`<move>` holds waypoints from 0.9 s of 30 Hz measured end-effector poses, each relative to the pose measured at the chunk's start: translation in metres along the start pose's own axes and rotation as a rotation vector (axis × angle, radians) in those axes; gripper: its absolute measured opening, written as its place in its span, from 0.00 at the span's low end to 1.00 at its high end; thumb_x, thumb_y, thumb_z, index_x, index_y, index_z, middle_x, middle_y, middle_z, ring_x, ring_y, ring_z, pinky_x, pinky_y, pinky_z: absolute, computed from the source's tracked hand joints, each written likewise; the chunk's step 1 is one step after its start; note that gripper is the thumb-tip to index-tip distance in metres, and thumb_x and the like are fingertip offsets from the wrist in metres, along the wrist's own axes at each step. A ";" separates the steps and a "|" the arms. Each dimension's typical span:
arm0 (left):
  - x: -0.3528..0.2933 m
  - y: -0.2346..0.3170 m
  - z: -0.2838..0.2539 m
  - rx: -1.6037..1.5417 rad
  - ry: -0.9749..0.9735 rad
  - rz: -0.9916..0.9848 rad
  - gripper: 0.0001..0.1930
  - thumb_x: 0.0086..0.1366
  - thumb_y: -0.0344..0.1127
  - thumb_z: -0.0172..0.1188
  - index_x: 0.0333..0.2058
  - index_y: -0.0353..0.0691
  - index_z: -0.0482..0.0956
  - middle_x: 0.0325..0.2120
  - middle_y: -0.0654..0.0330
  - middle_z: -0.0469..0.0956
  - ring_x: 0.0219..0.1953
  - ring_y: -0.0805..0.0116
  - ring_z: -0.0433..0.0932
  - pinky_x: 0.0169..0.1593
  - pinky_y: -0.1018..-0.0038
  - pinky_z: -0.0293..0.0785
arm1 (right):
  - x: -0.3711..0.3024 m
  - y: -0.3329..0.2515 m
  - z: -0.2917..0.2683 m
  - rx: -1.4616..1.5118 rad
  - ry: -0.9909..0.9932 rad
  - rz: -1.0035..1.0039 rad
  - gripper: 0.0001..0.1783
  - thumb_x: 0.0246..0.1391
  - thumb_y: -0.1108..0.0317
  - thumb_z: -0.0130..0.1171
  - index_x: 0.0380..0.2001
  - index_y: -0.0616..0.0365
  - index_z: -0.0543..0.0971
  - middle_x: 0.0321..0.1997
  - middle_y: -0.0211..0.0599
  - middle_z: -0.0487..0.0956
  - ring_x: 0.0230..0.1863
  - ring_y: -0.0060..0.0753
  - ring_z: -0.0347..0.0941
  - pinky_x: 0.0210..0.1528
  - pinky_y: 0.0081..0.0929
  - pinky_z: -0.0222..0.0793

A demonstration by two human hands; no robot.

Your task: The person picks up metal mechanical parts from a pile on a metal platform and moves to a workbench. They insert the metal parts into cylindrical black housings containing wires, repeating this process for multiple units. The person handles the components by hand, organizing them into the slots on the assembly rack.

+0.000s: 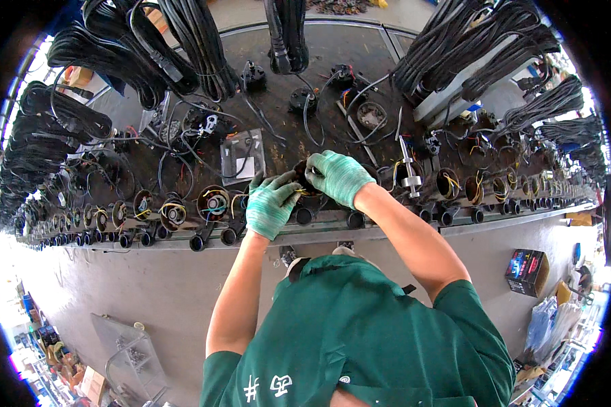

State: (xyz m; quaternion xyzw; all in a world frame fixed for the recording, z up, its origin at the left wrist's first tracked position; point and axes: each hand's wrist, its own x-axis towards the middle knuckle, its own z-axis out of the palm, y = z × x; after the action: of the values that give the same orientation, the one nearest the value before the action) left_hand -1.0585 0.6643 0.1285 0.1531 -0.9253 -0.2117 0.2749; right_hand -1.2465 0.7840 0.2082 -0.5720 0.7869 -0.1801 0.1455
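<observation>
Both my hands wear green knit gloves and meet over one dark round motor housing (305, 174) at the bench's near edge. My left hand (271, 205) is at the housing's left side, fingers bent in toward its opening. A bit of yellow wire (298, 190) shows by its fingertips. From the right, my right hand (338, 178) reaches over the rim with fingers closed at the opening. What either hand pinches is too small or hidden to make out. Below the housing, a short black round tube end (304, 216) points toward me.
Similar housings with wires, such as one with a visible motor (213, 202), line the bench edge both ways. A metal fixture (409, 173) stands right of my hands. Beyond lie a clear plastic bag (243, 157) and a black motor cap (303, 101). Bundled black cables (286, 41) hang overhead.
</observation>
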 end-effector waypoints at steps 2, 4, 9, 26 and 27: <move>0.001 0.002 0.000 -0.001 0.011 0.004 0.08 0.62 0.41 0.70 0.40 0.51 0.89 0.51 0.65 0.86 0.50 0.60 0.83 0.67 0.54 0.64 | 0.004 0.006 0.008 -0.010 -0.037 -0.022 0.15 0.65 0.57 0.59 0.46 0.55 0.81 0.44 0.55 0.83 0.46 0.63 0.81 0.48 0.53 0.78; 0.002 0.003 0.001 -0.001 0.016 0.007 0.08 0.62 0.42 0.70 0.39 0.51 0.89 0.51 0.64 0.86 0.50 0.60 0.84 0.67 0.53 0.64 | 0.006 0.013 0.020 -0.020 -0.051 -0.048 0.14 0.65 0.57 0.59 0.46 0.55 0.81 0.44 0.55 0.83 0.46 0.62 0.81 0.48 0.53 0.78; 0.000 -0.002 0.003 0.003 0.027 0.013 0.09 0.61 0.41 0.70 0.40 0.51 0.89 0.51 0.65 0.86 0.49 0.60 0.84 0.67 0.52 0.64 | 0.012 0.000 0.019 -0.083 -0.106 -0.041 0.14 0.64 0.58 0.60 0.47 0.53 0.80 0.45 0.54 0.83 0.47 0.61 0.82 0.48 0.52 0.79; 0.001 0.003 0.003 0.009 0.062 0.022 0.09 0.60 0.39 0.71 0.39 0.50 0.88 0.52 0.65 0.86 0.49 0.61 0.84 0.66 0.54 0.67 | -0.067 0.024 -0.050 -0.121 0.207 0.038 0.27 0.63 0.52 0.62 0.58 0.58 0.76 0.56 0.52 0.79 0.57 0.57 0.78 0.60 0.46 0.75; 0.002 0.006 0.001 0.007 0.056 0.009 0.09 0.59 0.38 0.72 0.39 0.50 0.88 0.52 0.65 0.86 0.49 0.60 0.84 0.65 0.55 0.67 | -0.085 0.040 -0.059 -0.178 0.270 0.124 0.26 0.62 0.52 0.64 0.56 0.58 0.77 0.55 0.52 0.79 0.57 0.57 0.78 0.59 0.47 0.75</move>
State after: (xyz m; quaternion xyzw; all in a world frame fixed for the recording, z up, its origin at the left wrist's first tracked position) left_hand -1.0614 0.6695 0.1314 0.1557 -0.9186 -0.2029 0.3012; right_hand -1.2805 0.8831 0.2449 -0.5038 0.8458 -0.1755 -0.0021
